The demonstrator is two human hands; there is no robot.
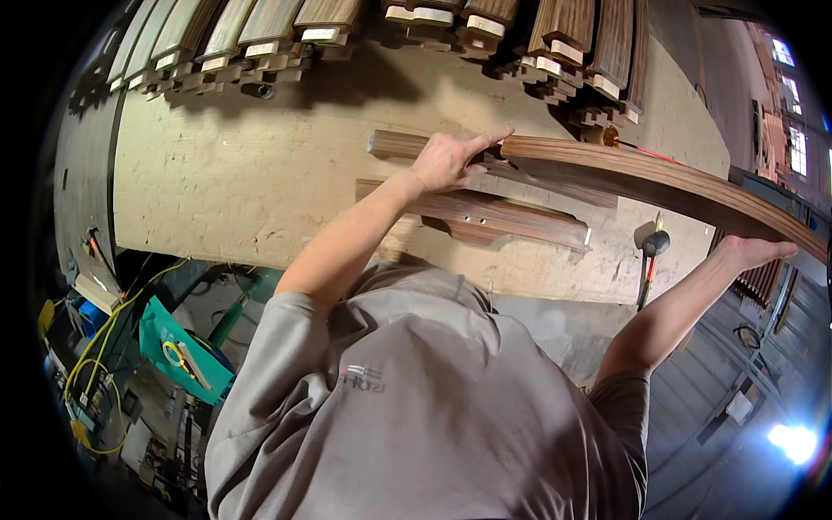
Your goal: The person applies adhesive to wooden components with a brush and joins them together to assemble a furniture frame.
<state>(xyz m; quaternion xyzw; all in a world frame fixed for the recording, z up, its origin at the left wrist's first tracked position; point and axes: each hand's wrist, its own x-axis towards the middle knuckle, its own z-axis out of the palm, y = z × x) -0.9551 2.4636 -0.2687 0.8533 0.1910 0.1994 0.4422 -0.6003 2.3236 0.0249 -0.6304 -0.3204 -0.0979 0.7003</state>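
A long brown wooden board slants across the right side, raised over the bench. My left hand is at its left end, the index finger stretched over the end and the thumb lower; the other fingers are partly hidden. Farther right, my right hand grips the board's lower edge from beneath, fingers pointing right. Under my left hand a narrow wooden strip lies on the bench. Nearer my body is a shaped wooden piece with small holes and a notched edge.
Stacked wooden pieces line the far side of the pale workbench, with more stacks toward the right. A black-headed mallet lies near the right front edge. Yellow cables and a green bag-like holder are at lower left.
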